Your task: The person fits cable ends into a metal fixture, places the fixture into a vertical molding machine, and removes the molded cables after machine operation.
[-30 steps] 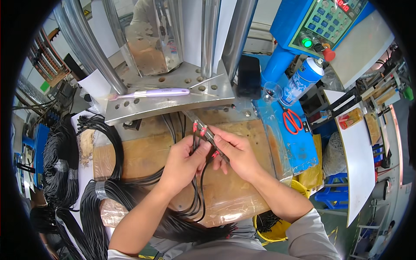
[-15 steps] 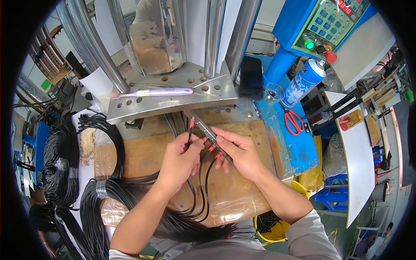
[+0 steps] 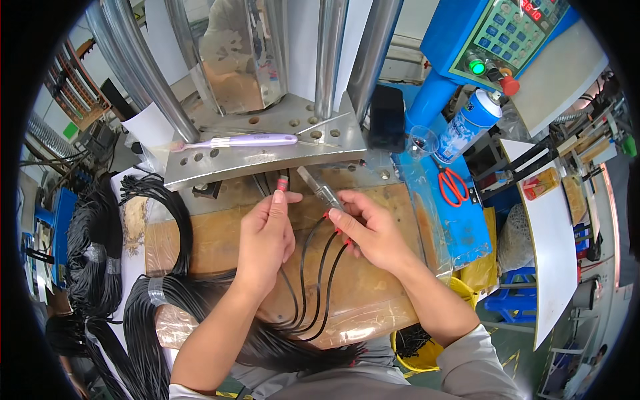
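My left hand [image 3: 265,237] is closed, with thumb and fingers pinching a cable end with a red tip [image 3: 283,183] that points up toward the steel plate. In my right hand [image 3: 371,230] is a narrow metal bar [image 3: 319,187], slanting up and left, its far end apart from my left hand. Several black cables [image 3: 325,280] with red ends [image 3: 338,231] run up to the fingers of my right hand; how they sit against the bar is partly hidden. Below my left forearm lies a thick bundle of black cables [image 3: 200,288].
A steel plate [image 3: 267,157] carrying a purple toothbrush [image 3: 250,141] overhangs the brown work board [image 3: 360,293]. To the right are red-handled scissors [image 3: 453,187], a spray can [image 3: 469,127], a black phone [image 3: 387,120] and a blue control box [image 3: 460,40]. Coiled cables [image 3: 93,247] hang at left.
My hands have moved apart. The left hand has shifted left, away from the bar, with the red-tipped end. My right hand has moved slightly right, tilting the bar.
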Motion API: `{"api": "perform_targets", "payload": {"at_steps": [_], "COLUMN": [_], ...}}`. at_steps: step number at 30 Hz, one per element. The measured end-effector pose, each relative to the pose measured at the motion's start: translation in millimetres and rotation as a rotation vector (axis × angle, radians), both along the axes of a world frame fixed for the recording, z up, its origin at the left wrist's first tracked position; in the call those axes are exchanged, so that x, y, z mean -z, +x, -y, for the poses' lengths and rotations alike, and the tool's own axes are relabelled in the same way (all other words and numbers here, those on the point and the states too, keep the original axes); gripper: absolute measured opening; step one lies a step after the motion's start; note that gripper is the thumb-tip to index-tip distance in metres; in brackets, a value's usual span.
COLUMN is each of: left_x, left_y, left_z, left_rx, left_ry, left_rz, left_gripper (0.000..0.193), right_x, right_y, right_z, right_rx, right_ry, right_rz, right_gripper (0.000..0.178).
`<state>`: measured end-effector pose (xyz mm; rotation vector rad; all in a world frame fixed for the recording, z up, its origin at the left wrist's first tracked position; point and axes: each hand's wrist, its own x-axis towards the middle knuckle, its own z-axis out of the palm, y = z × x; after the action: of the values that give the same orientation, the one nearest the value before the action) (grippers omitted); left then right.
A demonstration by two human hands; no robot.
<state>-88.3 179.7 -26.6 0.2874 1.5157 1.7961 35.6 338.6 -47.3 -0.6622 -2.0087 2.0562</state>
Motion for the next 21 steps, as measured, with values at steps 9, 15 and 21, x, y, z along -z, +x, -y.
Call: {"api": "perform_targets", "payload": {"at_steps": [9,15,21], "left_x": [10,9,4], "left_y": [9,5,7], "left_z": [-6,0,4], "left_rx": [0.136,0.184,0.290], "left_ry": [-0.198,-0.178,-0.128], "left_rz": [-0.217,-0.086,-0.014], "left_gripper": [0.022,0.020,0.022], "right_x": [16,19,4], "right_y": [-5,-1,13], "right_z": [0,1,8], "right_rx": [-0.030,-0.099,-0.104], "right_ry": [0.163,0.225,0.015], "right_rz": [-0.072,-0.113,-0.007], "right_gripper": [0.022,0.022,0.021]}}
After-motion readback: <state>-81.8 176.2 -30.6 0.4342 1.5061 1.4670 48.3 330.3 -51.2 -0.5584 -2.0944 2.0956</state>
